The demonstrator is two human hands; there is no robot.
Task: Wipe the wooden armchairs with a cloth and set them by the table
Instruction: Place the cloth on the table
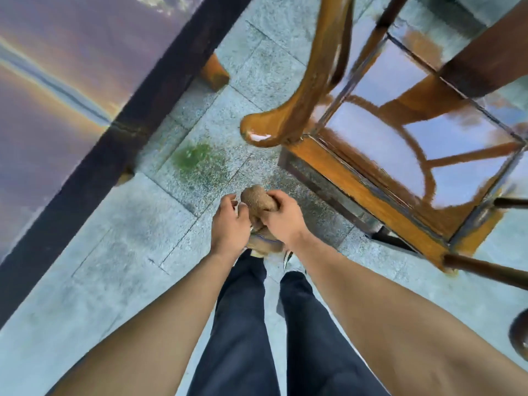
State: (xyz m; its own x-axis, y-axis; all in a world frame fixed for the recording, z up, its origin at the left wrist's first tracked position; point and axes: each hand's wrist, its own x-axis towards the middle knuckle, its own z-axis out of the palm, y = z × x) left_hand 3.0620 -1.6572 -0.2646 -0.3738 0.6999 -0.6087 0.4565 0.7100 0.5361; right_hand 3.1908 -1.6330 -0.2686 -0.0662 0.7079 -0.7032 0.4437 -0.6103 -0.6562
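Bunching at centre frame, a brown fuzzy wiping cloth (258, 200) is gripped by the right hand (281, 217) and pinched at its near edge by the left hand (230, 224). The glossy orange-brown wooden armchair (371, 192) is found at two o'clock from the hands, its curved armrest (311, 90) running toward twelve, nearer the right hand. The dark-edged glossy table (94, 155) is seen at ten o'clock.

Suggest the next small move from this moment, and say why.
Probably carry the brown cloth up to the armchair's curved armrest and start wiping. Both the left hand and right hand grip the bunched cloth above the stone floor, apart from the wooden armchair, which stands just ahead to the right.
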